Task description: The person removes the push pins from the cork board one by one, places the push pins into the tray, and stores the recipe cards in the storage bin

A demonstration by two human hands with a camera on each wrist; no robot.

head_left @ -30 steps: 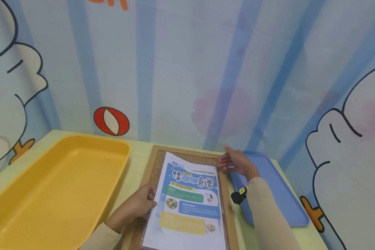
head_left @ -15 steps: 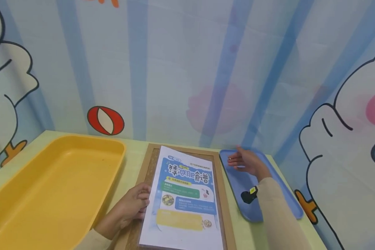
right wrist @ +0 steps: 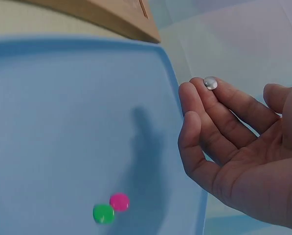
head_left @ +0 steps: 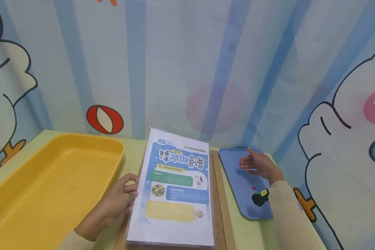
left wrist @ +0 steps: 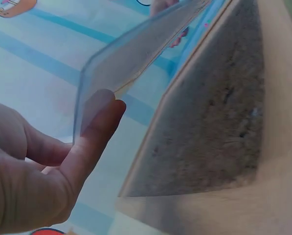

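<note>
My left hand (head_left: 120,194) pinches the left edge of a laminated poster (head_left: 178,191) with blue, green and yellow print. The poster is raised and tilted over a wood-framed corkboard (head_left: 219,211); the left wrist view shows a gap between sheet and cork. Thumb and fingers (left wrist: 94,132) lie on opposite sides of the sheet. My right hand (head_left: 260,166) is over the blue tray (head_left: 237,180), palm turned up and fingers loosely bent. A small silver domed disc (right wrist: 210,82) rests at its fingertips, with the thumb apart from it.
A green piece (right wrist: 103,214) and a pink piece (right wrist: 119,201), both small and rounded, lie on the blue tray. The large yellow tray (head_left: 118,152) stands left of the corkboard. Behind the pale table (head_left: 129,147) hangs a cartoon-printed curtain (head_left: 181,69).
My left hand has lifted the poster off the corkboard and drawn it to the left. My right hand has moved right, from the board's upper right corner to over the blue tray.
</note>
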